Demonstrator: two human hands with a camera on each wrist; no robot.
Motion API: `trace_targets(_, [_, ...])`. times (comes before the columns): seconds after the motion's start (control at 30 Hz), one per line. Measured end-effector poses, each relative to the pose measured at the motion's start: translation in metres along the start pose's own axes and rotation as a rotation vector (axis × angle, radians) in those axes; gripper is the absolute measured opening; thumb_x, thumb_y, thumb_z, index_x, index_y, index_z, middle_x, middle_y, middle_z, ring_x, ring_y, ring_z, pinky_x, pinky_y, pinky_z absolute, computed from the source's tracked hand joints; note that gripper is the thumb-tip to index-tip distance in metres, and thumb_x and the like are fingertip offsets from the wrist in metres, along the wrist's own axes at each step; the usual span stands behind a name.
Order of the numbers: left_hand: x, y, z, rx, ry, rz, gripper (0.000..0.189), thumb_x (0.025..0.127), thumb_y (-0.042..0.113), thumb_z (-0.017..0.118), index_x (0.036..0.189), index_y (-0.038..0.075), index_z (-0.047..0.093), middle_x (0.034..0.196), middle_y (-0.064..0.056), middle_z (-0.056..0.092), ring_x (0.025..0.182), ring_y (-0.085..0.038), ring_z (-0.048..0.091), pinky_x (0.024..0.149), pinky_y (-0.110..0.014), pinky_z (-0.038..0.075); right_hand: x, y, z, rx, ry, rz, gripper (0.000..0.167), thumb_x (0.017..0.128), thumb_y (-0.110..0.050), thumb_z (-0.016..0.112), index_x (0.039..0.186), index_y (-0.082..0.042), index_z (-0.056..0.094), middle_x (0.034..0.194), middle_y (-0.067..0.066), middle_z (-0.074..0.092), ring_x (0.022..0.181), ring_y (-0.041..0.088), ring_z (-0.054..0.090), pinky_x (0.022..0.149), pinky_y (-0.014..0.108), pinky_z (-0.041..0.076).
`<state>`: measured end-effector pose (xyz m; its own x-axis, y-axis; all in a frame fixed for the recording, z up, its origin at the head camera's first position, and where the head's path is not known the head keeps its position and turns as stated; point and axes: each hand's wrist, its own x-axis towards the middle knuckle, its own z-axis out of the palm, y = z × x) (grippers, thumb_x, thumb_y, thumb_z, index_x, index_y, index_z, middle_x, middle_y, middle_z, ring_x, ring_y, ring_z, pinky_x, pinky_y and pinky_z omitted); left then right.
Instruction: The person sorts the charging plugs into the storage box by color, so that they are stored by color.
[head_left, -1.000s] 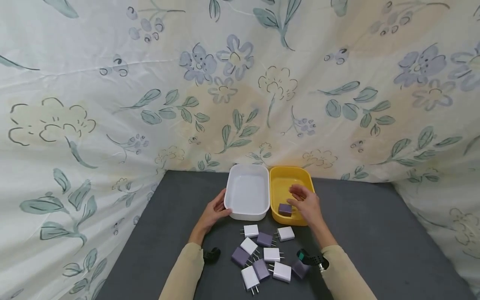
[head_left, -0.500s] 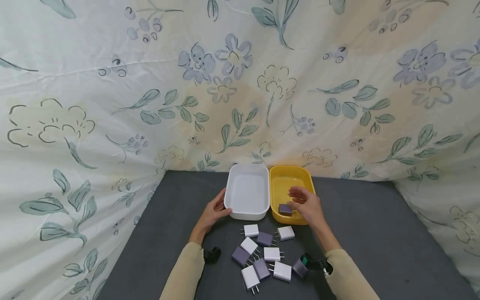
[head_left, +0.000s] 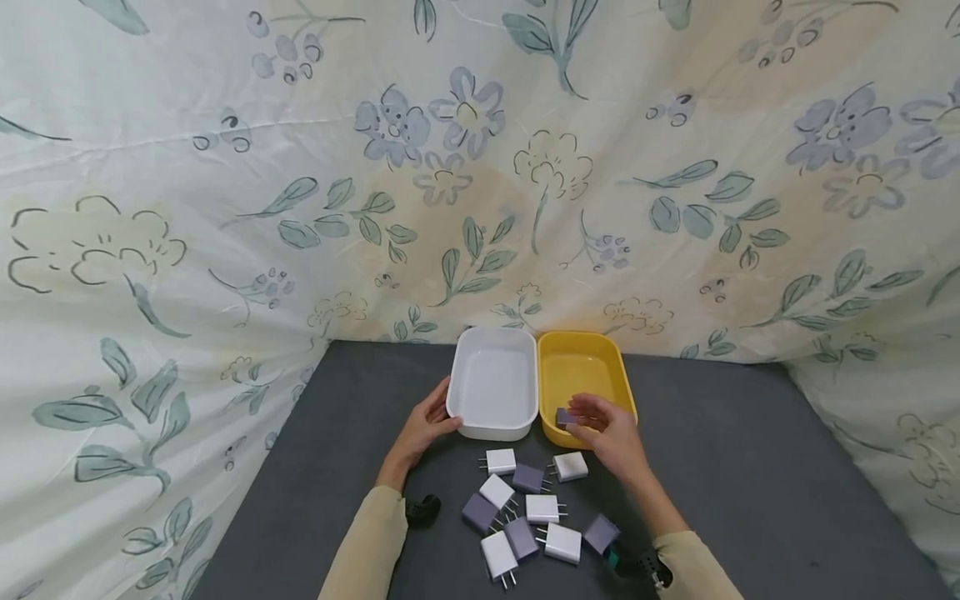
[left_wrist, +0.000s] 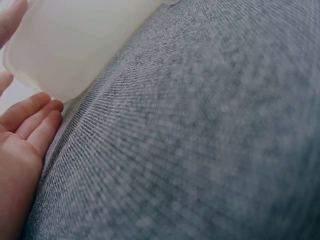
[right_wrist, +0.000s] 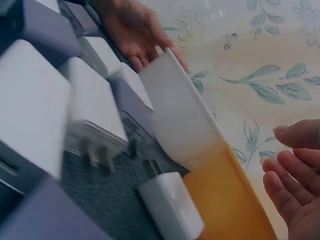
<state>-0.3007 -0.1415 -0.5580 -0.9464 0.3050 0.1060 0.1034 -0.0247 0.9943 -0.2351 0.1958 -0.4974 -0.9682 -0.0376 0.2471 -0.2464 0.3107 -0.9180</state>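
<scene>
A white plastic bin and a yellow bin stand side by side at the back of the table. My left hand holds the white bin's near left corner, thumb over the rim and fingers along the outside, also visible in the left wrist view. A purple charger plug lies inside the yellow bin, partly covered by my right hand above it. In the right wrist view, that hand has loosely bent fingers with nothing between them. The white bin's inside holds nothing visible.
In front of the bins lie several white charger plugs and several purple charger plugs, loosely clustered with their prongs pointing various ways. A floral cloth hangs behind the dark table.
My right hand has come down and nearer over the yellow bin, covering more of the purple charger plug. The left hand stays at the white bin's corner.
</scene>
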Motion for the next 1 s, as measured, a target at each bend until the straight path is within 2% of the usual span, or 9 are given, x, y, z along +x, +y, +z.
trace_targets(0.13, [0.000,0.000,-0.002,0.006,0.001,0.005,0.080,0.087,0.004,0.071,0.154,0.024,0.030,0.157,-0.006,0.036,0.143,-0.025,0.037,0.116,-0.041,0.032,-0.007,0.001,0.010,0.024,-0.019,-0.035,0.043,0.078,0.003,0.077,0.119,0.005,0.063,0.112,0.024,0.068,0.102,0.039,0.066,0.086,0.026,0.057])
trace_targets(0.27, [-0.001,0.001,-0.003,0.012,-0.003,0.011,0.081,0.087,0.005,0.071,0.154,0.024,0.030,0.157,-0.005,0.036,0.143,-0.024,0.038,0.114,-0.035,0.035,-0.014,-0.002,0.018,0.023,-0.023,-0.057,0.041,0.079,0.004,0.077,0.117,0.007,0.064,0.112,0.025,0.069,0.101,0.039,0.068,0.089,0.036,0.056])
trace_targets(0.43, [-0.001,0.000,-0.002,0.017,-0.013,0.024,0.082,0.086,0.007,0.073,0.154,0.023,0.030,0.157,-0.007,0.036,0.144,-0.026,0.037,0.112,-0.031,0.038,-0.026,-0.022,0.022,0.016,-0.009,-0.048,0.040,0.079,0.006,0.075,0.117,0.009,0.063,0.112,0.027,0.068,0.101,0.041,0.067,0.088,0.045,0.055])
trace_targets(0.63, [0.000,-0.001,-0.002,0.002,-0.007,0.017,0.082,0.086,0.006,0.073,0.154,0.024,0.030,0.157,-0.006,0.036,0.144,-0.024,0.037,0.113,-0.033,0.036,-0.037,-0.036,0.030,0.017,-0.008,-0.043,0.037,0.078,0.007,0.075,0.113,0.011,0.064,0.108,0.027,0.069,0.097,0.031,0.070,0.087,0.049,0.055])
trace_targets(0.77, [0.000,0.001,-0.003,0.010,-0.012,0.015,0.082,0.087,0.007,0.073,0.154,0.025,0.030,0.157,-0.005,0.035,0.144,-0.023,0.037,0.114,-0.033,0.036,-0.038,-0.026,0.037,0.040,0.003,-0.033,0.038,0.077,0.009,0.075,0.113,0.011,0.064,0.108,0.026,0.069,0.099,0.039,0.068,0.088,0.048,0.055])
trace_targets(0.87, [0.000,0.001,-0.003,0.007,-0.002,0.005,0.081,0.087,0.006,0.073,0.154,0.024,0.030,0.157,-0.004,0.036,0.143,-0.023,0.038,0.114,-0.034,0.035,-0.039,-0.009,0.042,0.021,-0.021,0.002,0.040,0.077,0.005,0.077,0.116,0.004,0.065,0.110,0.020,0.070,0.102,0.036,0.067,0.090,0.043,0.055])
trace_targets(0.93, [0.000,0.001,-0.002,0.000,-0.001,0.003,0.081,0.087,0.006,0.072,0.154,0.023,0.030,0.157,-0.005,0.036,0.144,-0.024,0.037,0.115,-0.036,0.033,-0.039,0.002,0.045,-0.012,-0.038,0.026,0.042,0.077,0.001,0.079,0.116,-0.001,0.066,0.111,0.014,0.071,0.102,0.030,0.068,0.090,0.039,0.056])
trace_targets(1.0, [0.000,0.000,-0.001,-0.005,-0.001,0.003,0.080,0.087,0.006,0.072,0.154,0.022,0.030,0.157,-0.006,0.036,0.144,-0.024,0.036,0.116,-0.038,0.031,-0.042,0.007,0.049,-0.030,-0.050,0.033,0.043,0.075,-0.002,0.081,0.116,-0.003,0.067,0.110,0.010,0.071,0.100,0.026,0.068,0.089,0.035,0.057])
